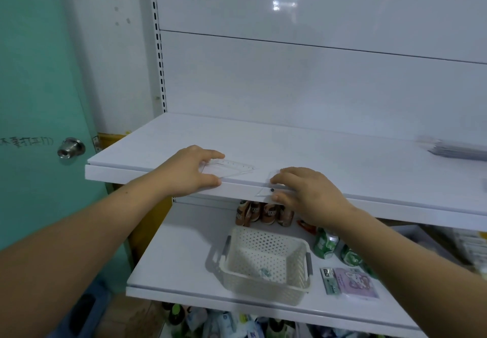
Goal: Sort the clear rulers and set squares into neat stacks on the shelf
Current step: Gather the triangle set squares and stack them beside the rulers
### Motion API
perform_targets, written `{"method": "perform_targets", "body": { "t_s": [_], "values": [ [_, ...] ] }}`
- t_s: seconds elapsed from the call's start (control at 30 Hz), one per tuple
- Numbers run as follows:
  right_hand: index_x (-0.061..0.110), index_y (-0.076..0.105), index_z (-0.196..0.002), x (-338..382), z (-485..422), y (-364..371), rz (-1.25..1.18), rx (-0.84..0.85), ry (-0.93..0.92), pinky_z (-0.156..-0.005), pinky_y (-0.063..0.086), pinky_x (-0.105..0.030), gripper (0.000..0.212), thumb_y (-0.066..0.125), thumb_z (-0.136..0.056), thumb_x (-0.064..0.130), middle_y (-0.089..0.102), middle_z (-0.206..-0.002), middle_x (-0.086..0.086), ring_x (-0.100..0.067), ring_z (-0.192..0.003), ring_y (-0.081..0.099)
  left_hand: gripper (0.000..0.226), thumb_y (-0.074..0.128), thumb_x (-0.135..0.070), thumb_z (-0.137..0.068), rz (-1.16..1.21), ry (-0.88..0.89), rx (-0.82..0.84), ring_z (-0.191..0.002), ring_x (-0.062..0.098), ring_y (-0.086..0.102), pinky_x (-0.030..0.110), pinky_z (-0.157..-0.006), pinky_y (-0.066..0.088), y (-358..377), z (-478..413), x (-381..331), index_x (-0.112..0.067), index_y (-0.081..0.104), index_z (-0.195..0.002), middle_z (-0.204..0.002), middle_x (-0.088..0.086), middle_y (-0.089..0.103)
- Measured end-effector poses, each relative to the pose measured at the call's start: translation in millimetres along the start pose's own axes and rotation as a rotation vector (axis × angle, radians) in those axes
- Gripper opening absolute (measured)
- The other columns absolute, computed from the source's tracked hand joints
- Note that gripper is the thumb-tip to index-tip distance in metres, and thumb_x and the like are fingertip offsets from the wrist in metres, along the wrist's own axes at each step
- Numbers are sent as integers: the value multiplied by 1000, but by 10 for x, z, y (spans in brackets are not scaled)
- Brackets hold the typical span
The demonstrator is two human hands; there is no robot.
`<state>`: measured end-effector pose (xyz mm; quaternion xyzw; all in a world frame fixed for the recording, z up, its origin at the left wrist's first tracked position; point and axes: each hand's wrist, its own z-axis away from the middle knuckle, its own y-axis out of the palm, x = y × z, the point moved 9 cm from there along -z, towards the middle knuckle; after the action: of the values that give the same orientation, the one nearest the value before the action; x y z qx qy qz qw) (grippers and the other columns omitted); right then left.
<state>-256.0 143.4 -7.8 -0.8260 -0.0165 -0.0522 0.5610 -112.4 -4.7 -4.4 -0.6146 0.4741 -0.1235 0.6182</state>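
A clear set square (232,167) lies flat near the front edge of the white upper shelf (329,158). My left hand (189,171) grips its left end between thumb and fingers. My right hand (303,192) pinches a second clear set square (266,188), which hangs over the shelf's front lip. A blurred stack of clear rulers (453,146) rests at the far right of the same shelf.
On the lower shelf stand a perforated cream basket (266,261), brown bottles (263,212), green cans (325,243) and packaged cards (350,282). A teal door (39,100) with a metal knob (69,148) is to the left. More goods lie below.
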Motion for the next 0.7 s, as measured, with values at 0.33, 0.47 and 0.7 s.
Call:
{"method": "perform_targets", "body": {
  "t_s": [0.33, 0.47, 0.7],
  "values": [
    [21, 16, -151, -428, -138, -397, -26, 5, 258, -100, 37, -29, 73, 55, -93, 41, 38, -146, 0, -19, -123, 46, 64, 71, -35, -80, 133, 60, -68, -101, 9, 53, 25, -83, 38, -26, -277, -318, -34, 41, -136, -129, -4, 46],
    [31, 18, -150, -721, 52, -575, -57, -8, 345, -89, 36, -21, 73, 60, -91, 36, 45, -140, 10, -7, -93, 45, 63, 66, -34, -84, 187, 100, -25, -94, 11, 53, 25, -83, 38, 149, -471, -578, -42, 34, -138, -102, -10, 54],
    [28, 39, -138, -1517, 976, -1028, -69, -113, 591, -75, 39, -26, 61, 66, -85, 44, 57, -116, 9, -8, -77, 52, 70, 59, -29, -91, 250, 229, 20, -90, 13, 52, 24, -83, 36, 617, -616, -1533, -31, 18, -148, -92, -5, 48]
  ]
}}
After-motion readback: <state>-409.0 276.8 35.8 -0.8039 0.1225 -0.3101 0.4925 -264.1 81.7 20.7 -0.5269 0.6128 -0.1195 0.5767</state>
